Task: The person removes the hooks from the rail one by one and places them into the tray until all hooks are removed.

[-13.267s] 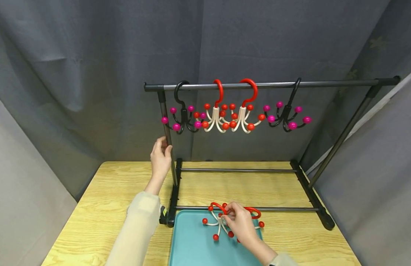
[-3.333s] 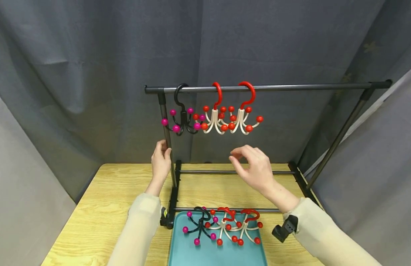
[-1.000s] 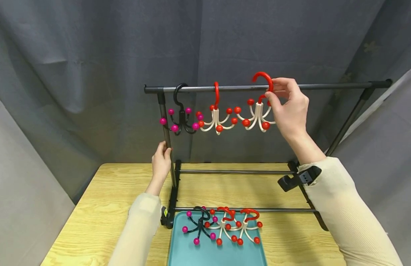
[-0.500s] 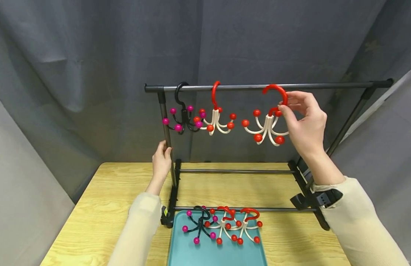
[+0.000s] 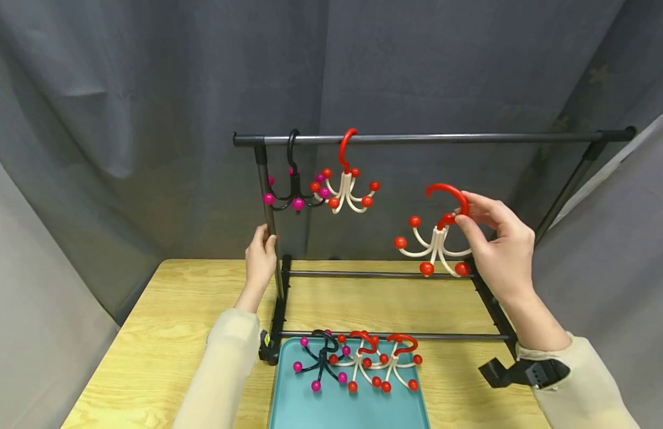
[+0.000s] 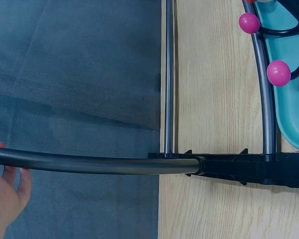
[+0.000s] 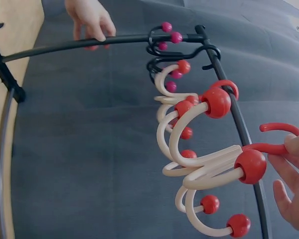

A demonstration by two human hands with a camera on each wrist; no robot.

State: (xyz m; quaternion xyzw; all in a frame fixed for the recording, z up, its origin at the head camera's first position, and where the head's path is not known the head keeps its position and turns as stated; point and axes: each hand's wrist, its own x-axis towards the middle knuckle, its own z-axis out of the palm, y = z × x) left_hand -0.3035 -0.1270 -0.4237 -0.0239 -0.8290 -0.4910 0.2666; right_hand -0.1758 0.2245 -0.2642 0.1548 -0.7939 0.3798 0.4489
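Observation:
My right hand [image 5: 500,253] pinches the red hook of a white multi-arm hanger [image 5: 437,238] with red ball tips. This hanger is off the rail, below and in front of it. With fingers and thumb, my left hand [image 5: 260,262] grips the left post [image 6: 99,163] of a dark metal rack. From its top rail [image 5: 471,138] hang a black hanger [image 5: 295,185] with magenta balls and a white-and-red hanger [image 5: 346,182]. A teal tray [image 5: 310,411] holds a black hanger [image 5: 323,357] and two white-and-red hangers [image 5: 359,360], lying side by side.
The rack's lower crossbars [image 5: 380,274] span between black feet [image 5: 278,322] on a wooden table [image 5: 149,333]. The tray sits against the front crossbar. Grey curtains [image 5: 160,119] close off the back and sides.
The right-hand black hanger left the rail earlier, and a black one now lies in the tray. My right hand lifted a white-and-red hanger off the rail and lowered it rightward. My left hand stayed.

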